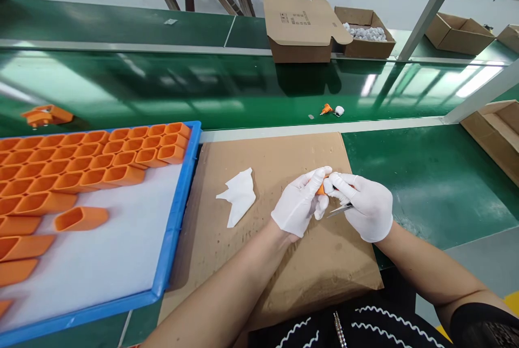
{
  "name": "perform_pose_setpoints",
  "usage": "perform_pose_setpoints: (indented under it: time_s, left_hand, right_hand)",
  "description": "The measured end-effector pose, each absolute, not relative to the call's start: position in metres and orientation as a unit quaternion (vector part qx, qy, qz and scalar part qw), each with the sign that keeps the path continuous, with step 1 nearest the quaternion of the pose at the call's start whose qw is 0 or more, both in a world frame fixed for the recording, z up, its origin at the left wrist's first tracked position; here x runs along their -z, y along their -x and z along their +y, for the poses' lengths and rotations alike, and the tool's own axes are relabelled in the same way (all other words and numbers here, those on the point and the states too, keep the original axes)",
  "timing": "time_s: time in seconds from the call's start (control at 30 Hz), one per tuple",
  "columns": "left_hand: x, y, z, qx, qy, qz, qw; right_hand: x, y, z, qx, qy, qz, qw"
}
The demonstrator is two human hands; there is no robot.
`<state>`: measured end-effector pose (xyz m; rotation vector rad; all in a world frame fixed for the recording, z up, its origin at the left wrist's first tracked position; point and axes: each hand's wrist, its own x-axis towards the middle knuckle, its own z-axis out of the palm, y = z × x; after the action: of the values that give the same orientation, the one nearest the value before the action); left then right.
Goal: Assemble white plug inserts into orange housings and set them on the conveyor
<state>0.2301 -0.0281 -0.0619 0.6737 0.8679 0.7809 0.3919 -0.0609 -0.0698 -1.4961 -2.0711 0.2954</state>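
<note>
Both of my hands wear white gloves and meet above the cardboard sheet (267, 153). My left hand (297, 205) is closed around a small orange plastic part (321, 190), mostly hidden by the fingers. My right hand (370, 208) has a thin pointed metal tool (339, 210) in its grip, its tip sticking out to the left below the fingers. The right thumb and fingertips are pinched close against the orange part; whether they also hold something small, I cannot make out. Left of the hands, a torn white piece of paper or cloth (240, 196) lies on the cardboard.
On the left, a blue-rimmed tray (172, 229) holds rows of orange hollow plastic sleeves (81, 219). A small orange piece (326, 109) and a white piece (339, 111) lie on the belt, an orange part (47, 115) farther left. Cardboard boxes (302, 51) line the back ledge.
</note>
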Motion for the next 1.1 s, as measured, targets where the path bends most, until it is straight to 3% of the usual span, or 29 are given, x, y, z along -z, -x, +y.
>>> perform_pose_setpoints:
  time_s: [0.13,0.3,0.4,0.57,0.67,0.77,0.97,1.1]
  left_hand:
    - [0.063,-0.23,-0.03,-0.359,-0.305,0.406,0.783]
    - [0.067,-0.233,-0.031,-0.36,-0.273,0.392,0.801]
    - [0.07,-0.235,-0.029,-0.361,-0.253,0.381,0.813]
    - [0.067,-0.233,-0.024,-0.376,-0.214,0.353,0.829]
    - [0.062,-0.232,-0.024,-0.382,-0.2,0.352,0.83]
    - [0.061,-0.231,-0.026,-0.372,-0.226,0.334,0.836]
    - [0.066,-0.226,-0.028,-0.36,-0.307,0.287,0.833]
    - [0.065,-0.224,-0.028,-0.323,-0.367,0.284,0.825]
  right_hand:
    - [0.071,-0.39,-0.064,0.056,0.527,-0.808,0.257]
    - [0.075,-0.38,-0.071,0.075,0.531,-0.824,0.184]
    - [0.078,-0.376,-0.073,0.018,0.545,-0.815,0.193]
    - [0.072,-0.384,-0.068,-0.103,0.514,-0.742,0.419]
    - [0.067,-0.387,-0.061,-0.145,0.536,-0.671,0.49]
    - [0.066,-0.386,-0.056,-0.244,0.576,-0.601,0.498]
    - [0.064,-0.384,-0.053,-0.53,0.54,-0.498,0.423]
    - [0.063,-0.387,-0.052,-0.579,0.529,-0.434,0.443]
